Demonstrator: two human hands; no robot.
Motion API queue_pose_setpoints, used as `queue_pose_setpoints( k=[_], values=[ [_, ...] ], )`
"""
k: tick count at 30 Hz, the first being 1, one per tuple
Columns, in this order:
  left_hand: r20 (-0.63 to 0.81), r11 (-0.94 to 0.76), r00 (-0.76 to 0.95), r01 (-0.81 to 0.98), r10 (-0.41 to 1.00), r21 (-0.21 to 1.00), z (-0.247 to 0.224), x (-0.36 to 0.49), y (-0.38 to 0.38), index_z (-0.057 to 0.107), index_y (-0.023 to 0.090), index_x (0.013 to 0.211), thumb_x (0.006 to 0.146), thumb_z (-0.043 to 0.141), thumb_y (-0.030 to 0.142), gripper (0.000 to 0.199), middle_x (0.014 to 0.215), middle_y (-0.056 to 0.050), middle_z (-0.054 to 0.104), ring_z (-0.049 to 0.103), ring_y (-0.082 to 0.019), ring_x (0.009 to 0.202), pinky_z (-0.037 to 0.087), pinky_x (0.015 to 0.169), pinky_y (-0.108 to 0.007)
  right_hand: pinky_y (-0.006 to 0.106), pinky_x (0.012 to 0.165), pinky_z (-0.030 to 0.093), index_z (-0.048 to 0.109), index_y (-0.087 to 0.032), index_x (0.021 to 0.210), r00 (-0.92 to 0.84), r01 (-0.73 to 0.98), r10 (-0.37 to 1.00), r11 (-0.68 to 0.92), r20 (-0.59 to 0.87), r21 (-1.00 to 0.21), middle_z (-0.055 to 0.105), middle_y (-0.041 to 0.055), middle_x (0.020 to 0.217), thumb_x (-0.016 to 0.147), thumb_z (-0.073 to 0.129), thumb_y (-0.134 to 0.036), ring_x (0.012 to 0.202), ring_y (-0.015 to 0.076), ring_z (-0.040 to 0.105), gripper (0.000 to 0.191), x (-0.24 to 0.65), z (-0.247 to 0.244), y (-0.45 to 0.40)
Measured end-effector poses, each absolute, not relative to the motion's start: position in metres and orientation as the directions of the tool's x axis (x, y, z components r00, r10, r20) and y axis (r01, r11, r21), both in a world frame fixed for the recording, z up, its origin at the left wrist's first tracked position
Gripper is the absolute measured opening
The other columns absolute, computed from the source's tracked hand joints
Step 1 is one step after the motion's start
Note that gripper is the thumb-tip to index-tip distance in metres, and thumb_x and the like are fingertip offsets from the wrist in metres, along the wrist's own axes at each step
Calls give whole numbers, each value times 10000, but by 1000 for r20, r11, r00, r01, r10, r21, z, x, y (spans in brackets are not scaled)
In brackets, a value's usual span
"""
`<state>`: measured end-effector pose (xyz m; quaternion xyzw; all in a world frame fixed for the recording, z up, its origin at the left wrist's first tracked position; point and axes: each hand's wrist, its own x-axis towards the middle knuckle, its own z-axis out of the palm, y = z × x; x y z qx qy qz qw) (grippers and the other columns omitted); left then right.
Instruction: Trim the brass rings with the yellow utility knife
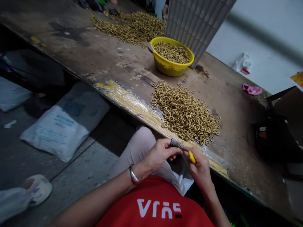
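Note:
My left hand [161, 154] is closed around a dark grey tapered piece [175, 143] just off the table's front edge. A gold ring [181, 145] sits around that piece, near its right end. My right hand [199, 162] is closed on a tool with a yellow handle [192, 157], its fingers close to the ring. Right beyond both hands a heap of gold rings [187, 113] lies on the brown table [232, 138].
Behind the heap stands a yellow basin [172, 68] of rings, beside a grey corrugated panel [196, 22]. Another ring pile [139, 28] lies farther back, near a person's hand [165, 12]. A white sack [66, 123] is on the floor at left; a pink cloth [252, 89] lies at right.

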<state>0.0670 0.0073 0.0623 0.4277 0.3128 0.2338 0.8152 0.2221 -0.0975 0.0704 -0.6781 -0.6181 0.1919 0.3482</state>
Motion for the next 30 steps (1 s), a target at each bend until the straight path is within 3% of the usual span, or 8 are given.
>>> queue_pose_setpoints(
  k=[7, 16, 18, 21, 23, 25, 27, 30],
  values=[
    [-234, 364, 698, -41, 677, 930, 63, 64, 4, 628, 124, 759, 759, 677, 325, 207, 619, 20, 573, 489, -94, 542, 402, 523, -223, 261, 677, 443, 616, -196, 1030, 107, 901, 967, 4, 232, -434, 643, 43, 840, 743, 438, -10, 755, 184, 616, 386, 222, 74, -100],
    [-51, 54, 703, 18, 709, 998, 71, 61, 3, 610, 138, 802, 851, 589, 253, 127, 731, -4, 580, 489, -130, 688, 412, 645, -253, 255, 663, 420, 614, -180, 1008, 103, 952, 974, -38, 201, -303, 659, 57, 854, 783, 446, -24, 729, 181, 614, 322, 219, 73, -101],
    [16, -37, 713, 14, 701, 999, 77, 58, 2, 587, 147, 753, 853, 574, 207, 117, 735, -6, 565, 486, -137, 711, 405, 664, -255, 254, 638, 396, 623, -177, 997, 163, 960, 976, -123, 144, -250, 665, 64, 848, 792, 476, -41, 703, 177, 599, 286, 229, 69, -97],
    [117, -119, 778, -55, 617, 991, 89, 51, 0, 546, 161, 704, 851, 560, 143, 149, 734, -3, 539, 489, -136, 722, 398, 678, -250, 256, 562, 323, 634, -160, 853, 443, 887, 894, -427, 70, -176, 620, 51, 700, 788, 500, -58, 584, 155, 518, 180, 257, 67, -90],
    [122, -114, 802, -68, 585, 991, 95, 46, 1, 544, 165, 707, 857, 570, 149, 154, 740, -4, 535, 494, -139, 725, 398, 683, -250, 257, 556, 310, 601, -167, 732, 544, 812, 834, -495, 94, -308, 562, 29, 624, 838, 505, -134, 557, 139, 469, 147, 270, 68, -87],
    [96, -90, 790, -52, 606, 995, 97, 44, 3, 552, 168, 717, 867, 592, 201, 159, 734, -4, 526, 485, -142, 713, 397, 677, -254, 248, 546, 325, 585, -173, 704, 502, 696, 864, -384, 30, -606, 529, 10, 610, 893, 528, -290, 558, 128, 452, 230, 270, 72, -86],
    [80, -71, 781, -46, 620, 996, 94, 44, 6, 559, 169, 721, 879, 598, 256, 184, 732, -7, 523, 480, -146, 711, 397, 676, -258, 231, 487, 321, 614, -167, 787, 373, 392, 920, -277, -124, -877, 544, 1, 646, 892, 558, -454, 511, 103, 425, 311, 255, 76, -86],
    [81, -71, 782, -48, 618, 996, 86, 46, 5, 562, 167, 699, 896, 586, 274, 226, 728, -12, 537, 491, -147, 714, 401, 681, -259, 203, 395, 263, 639, -162, 917, 235, -71, 933, -264, -274, -962, 530, -29, 621, 832, 634, -551, 417, 63, 346, 399, 225, 81, -86]
  ],
)
